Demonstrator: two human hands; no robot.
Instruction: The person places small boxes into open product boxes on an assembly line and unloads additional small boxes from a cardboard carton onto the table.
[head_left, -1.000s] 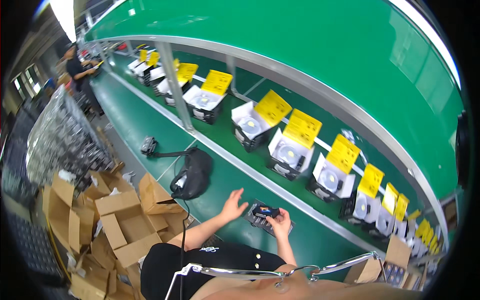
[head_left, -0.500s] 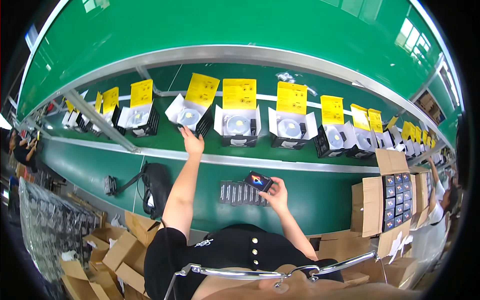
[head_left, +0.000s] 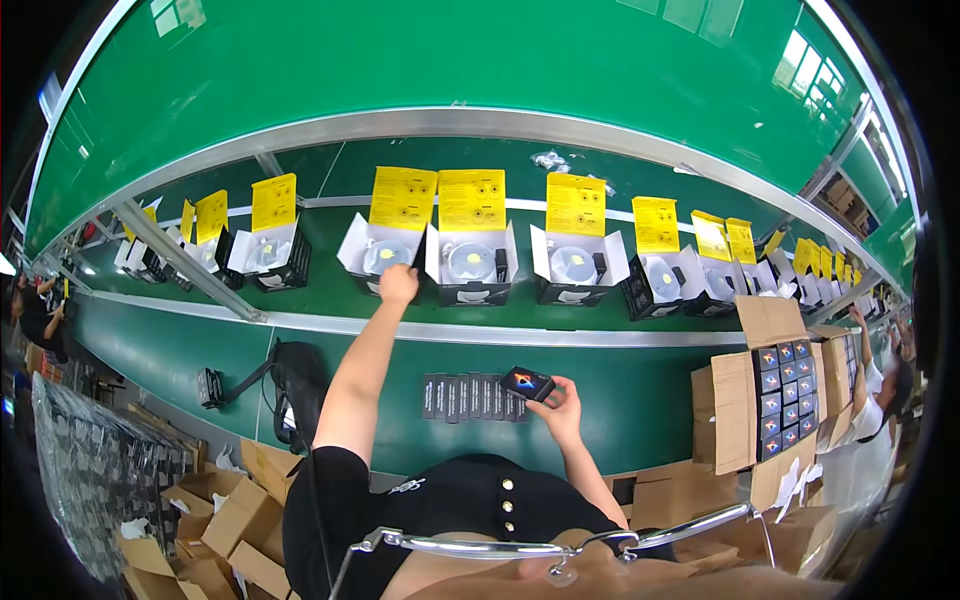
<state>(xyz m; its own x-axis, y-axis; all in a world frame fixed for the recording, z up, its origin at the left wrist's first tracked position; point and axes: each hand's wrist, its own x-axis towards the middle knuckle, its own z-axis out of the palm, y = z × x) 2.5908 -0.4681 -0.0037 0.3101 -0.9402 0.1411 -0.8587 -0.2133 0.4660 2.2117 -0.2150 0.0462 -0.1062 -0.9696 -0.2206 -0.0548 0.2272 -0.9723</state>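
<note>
My left hand [head_left: 398,285] is closed at the front right corner of an open box [head_left: 362,262] with a yellow inner lid and white flaps. A round, pale, disc-shaped item [head_left: 386,256] lies inside; the fingertips are partly hidden. In my right hand [head_left: 561,408] is a small black box [head_left: 527,383] with a colourful picture on its face, pinched by its right end and held above the lower bench. Beside it, several small black boxes [head_left: 462,398] stand in a tight row on the green surface.
More open boxes [head_left: 575,250] line the raised shelf behind a metal rail [head_left: 520,337]. A black bag [head_left: 300,385] lies at left. At right stands a carton [head_left: 730,410] of small black boxes. Empty cartons [head_left: 240,515] crowd the floor; a person [head_left: 880,400] works at far right.
The open box at my left hand has turned from a slant to nearly square, closer against its right neighbour. My left fingers have curled in. The small black box stays in my right hand.
</note>
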